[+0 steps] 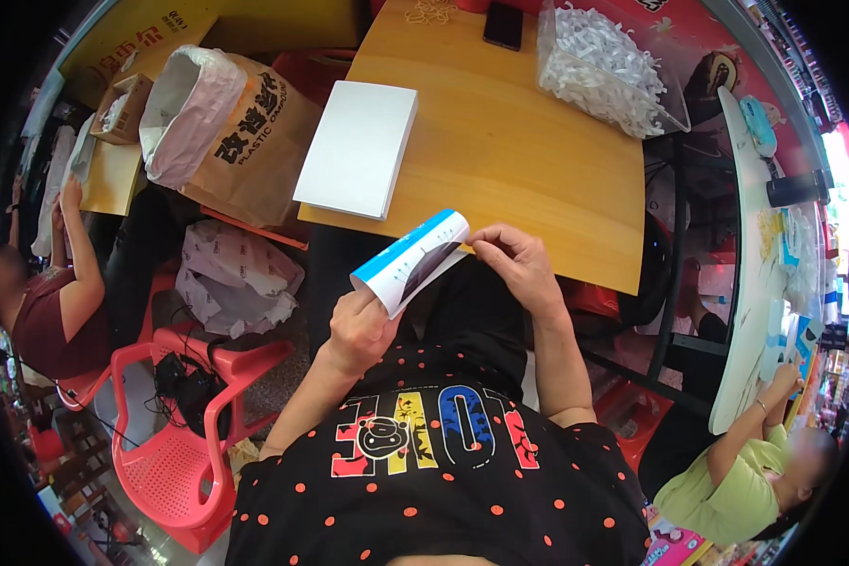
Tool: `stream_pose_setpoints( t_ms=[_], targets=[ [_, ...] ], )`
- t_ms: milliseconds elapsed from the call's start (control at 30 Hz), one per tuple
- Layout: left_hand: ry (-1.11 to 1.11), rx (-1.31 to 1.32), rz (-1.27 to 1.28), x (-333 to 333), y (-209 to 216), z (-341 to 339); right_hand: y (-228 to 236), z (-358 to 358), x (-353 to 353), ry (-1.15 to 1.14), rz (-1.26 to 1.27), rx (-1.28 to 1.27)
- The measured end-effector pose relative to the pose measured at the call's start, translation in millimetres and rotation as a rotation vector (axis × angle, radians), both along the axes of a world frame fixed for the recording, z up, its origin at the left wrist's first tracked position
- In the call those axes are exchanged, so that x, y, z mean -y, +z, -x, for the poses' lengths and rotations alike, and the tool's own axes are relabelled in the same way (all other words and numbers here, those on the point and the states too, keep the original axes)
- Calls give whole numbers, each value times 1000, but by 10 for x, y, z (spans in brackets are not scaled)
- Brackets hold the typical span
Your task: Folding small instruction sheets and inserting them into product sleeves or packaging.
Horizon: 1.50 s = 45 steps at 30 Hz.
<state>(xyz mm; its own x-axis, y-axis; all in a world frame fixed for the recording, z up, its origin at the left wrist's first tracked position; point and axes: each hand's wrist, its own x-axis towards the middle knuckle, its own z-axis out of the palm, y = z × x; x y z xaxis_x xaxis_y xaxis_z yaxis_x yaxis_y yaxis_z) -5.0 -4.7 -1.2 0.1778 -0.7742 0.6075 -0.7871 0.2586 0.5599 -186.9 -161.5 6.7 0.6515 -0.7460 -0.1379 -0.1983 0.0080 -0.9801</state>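
In front of my lap a curled printed sheet (415, 262), blue along one edge with a dark shape on white, is held between both hands. My left hand (360, 330) is closed round its lower left end. At its right end the fingers of my right hand (519, 269) are pinched together on the edge. Just beyond the sheet lies a thick white paper stack (357, 151), at the near left corner of the wooden table (528, 189).
A clear bin (674, 121) of white strips, a dark phone (503, 25) and rubber bands (431, 10) sit at the table's far side. Left are a large paper sack (255, 132) and a pink chair (174, 472). Two people work nearby, one at each side.
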Motion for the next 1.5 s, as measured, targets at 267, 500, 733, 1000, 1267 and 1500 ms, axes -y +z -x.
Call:
stream_pose_setpoints(
  t_ms=[267, 500, 733, 1000, 1267, 1500],
  targets=[
    [-82, 94, -7, -32, -60, -88, 28, -14, 129, 267, -81, -98],
    [-125, 96, -3, -21, -74, -120, 97, -70, 56, 284, 16, -195],
    [-166, 147, 15, 162, 27, -118, 304, 63, -154, 222, -66, -177],
    [-223, 103, 0, 219, -127, -51, 742, 110, -502, 576, -85, 17],
    [-151, -446, -120, 237, 7, 56, 1278, 393, 236, 232, 191, 276],
    [-212, -1111, -243, 157, 86, 155, 1167, 561, 2773, -388, 471, 184]
  ],
)
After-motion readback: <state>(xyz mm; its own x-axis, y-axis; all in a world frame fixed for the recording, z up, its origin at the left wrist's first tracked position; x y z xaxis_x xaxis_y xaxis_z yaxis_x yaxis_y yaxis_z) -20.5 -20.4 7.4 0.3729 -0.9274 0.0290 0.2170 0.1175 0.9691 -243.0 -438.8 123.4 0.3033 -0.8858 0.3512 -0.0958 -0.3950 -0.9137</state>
